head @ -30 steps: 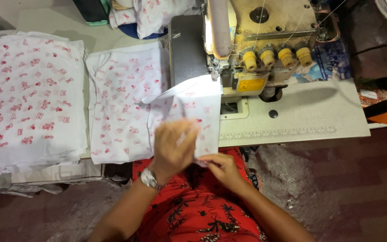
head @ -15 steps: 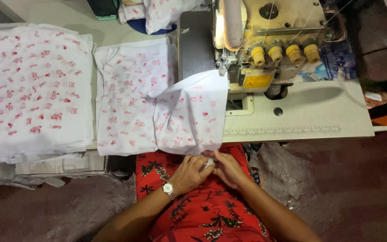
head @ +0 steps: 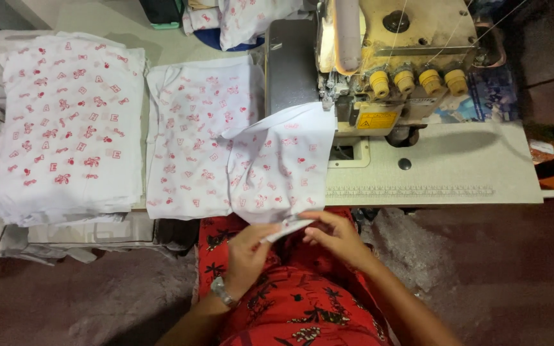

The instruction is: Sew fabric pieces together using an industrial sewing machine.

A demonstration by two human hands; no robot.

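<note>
- The printed fabric piece (head: 281, 168) is thin, light cloth, judging by how it drapes limp off the counter (head: 456, 173) edge; it likely folds and slips easily, so it wants holding at the hem with both hands.
- It lies on the counter in front of the sewing machine (head: 386, 64), its far edge up by the needle area and its near edge hanging over toward the person's lap.
- The left hand (head: 246, 256) has its grip pinched on the near hem from below; the right hand (head: 335, 237) pinches the same edge just beside it.
- The cloth is white with small red letters and figures scattered all over.
- Two stacks of like cloth lie to the left: one (head: 193, 141) touching the piece, another (head: 65, 128) farther off.
</note>
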